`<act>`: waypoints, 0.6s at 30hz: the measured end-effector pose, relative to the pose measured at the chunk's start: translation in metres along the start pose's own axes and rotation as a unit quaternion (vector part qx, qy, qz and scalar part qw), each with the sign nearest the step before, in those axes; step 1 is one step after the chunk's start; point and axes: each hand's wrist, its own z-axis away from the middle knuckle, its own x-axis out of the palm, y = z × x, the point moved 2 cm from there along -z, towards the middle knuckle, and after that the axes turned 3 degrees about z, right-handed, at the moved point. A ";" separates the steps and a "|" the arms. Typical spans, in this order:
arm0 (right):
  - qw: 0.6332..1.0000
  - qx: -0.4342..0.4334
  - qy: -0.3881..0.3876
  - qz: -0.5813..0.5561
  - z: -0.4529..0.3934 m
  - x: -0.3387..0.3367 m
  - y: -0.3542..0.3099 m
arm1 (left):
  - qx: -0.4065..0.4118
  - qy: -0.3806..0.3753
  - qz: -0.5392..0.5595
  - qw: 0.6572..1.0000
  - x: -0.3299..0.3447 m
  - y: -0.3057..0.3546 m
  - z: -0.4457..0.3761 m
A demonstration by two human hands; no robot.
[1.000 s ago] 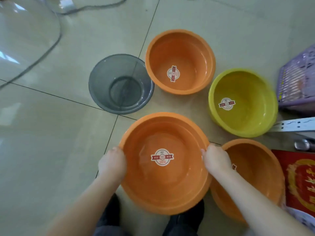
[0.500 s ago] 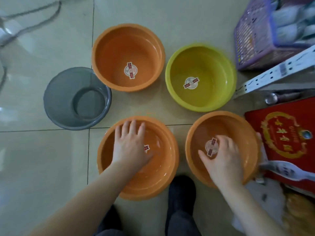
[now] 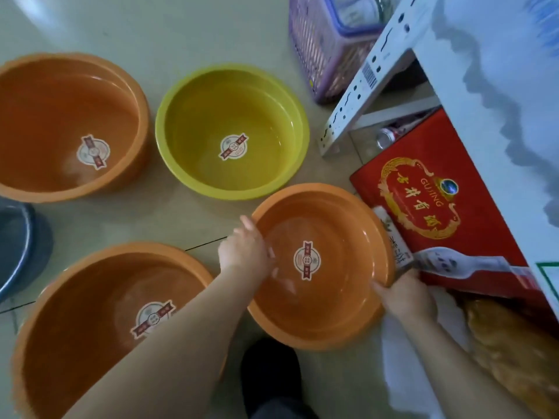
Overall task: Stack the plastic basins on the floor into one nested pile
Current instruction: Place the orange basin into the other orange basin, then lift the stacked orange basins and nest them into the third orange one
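Basins lie on the floor (image 3: 211, 31), five of them, all with the mouth up. I see the right orange basin (image 3: 332, 297) at about 4 o'clock from the middle of the view, and it is tilted, its far rim higher than the near one. The left hand (image 3: 243, 252) holds its rim at the 9 o'clock side, the thumb outside and the fingers (image 3: 272, 261) curled inside the wall. The right hand (image 3: 405, 297) grips the rim at about 4 o'clock of the same basin, fingers closed around the edge, so both hands grasp this one basin. A round sticker (image 3: 307, 260) sits on its bottom.

The big orange basin (image 3: 75, 313) is at 7 o'clock, just beside the held one, and the left forearm passes over its rim. The yellow basin (image 3: 233, 131) stands at 12 o'clock, near the held basin but apart from it. The far orange basin (image 3: 69, 125) is at 10 o'clock, just beside the yellow one. The grey basin (image 3: 21, 246) shows only partly at the left edge, at 9 o'clock.

A red box (image 3: 423, 201) lies at 3 o'clock, touching or almost touching the held basin; I cannot tell which. A purple basket (image 3: 326, 46) is at 1 o'clock, and a dark shoe (image 3: 272, 370) at 6 o'clock.
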 end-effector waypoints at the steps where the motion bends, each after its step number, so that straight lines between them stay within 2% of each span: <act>1: 1.000 0.003 -0.006 0.000 -0.006 0.010 0.001 | 0.006 0.006 0.009 1.000 0.010 0.001 -0.008; 5: 0.999 -0.022 0.024 -0.012 -0.007 0.004 0.010 | 0.046 0.061 0.053 0.996 0.006 0.005 -0.015; 10: 0.989 -0.112 0.098 -0.024 0.060 -0.087 0.013 | 0.071 0.100 0.146 0.982 -0.077 -0.011 0.047; 12: 0.982 -0.157 0.104 -0.029 0.110 -0.122 -0.008 | 0.045 0.107 0.159 0.981 -0.122 -0.049 0.083; 14: 0.978 -0.195 0.073 -0.026 0.158 -0.137 -0.039 | -0.005 0.101 0.142 0.985 -0.151 -0.102 0.120; 18: 0.966 -0.257 0.020 0.035 0.231 -0.107 -0.107 | -0.123 0.067 0.125 0.982 -0.157 -0.221 0.182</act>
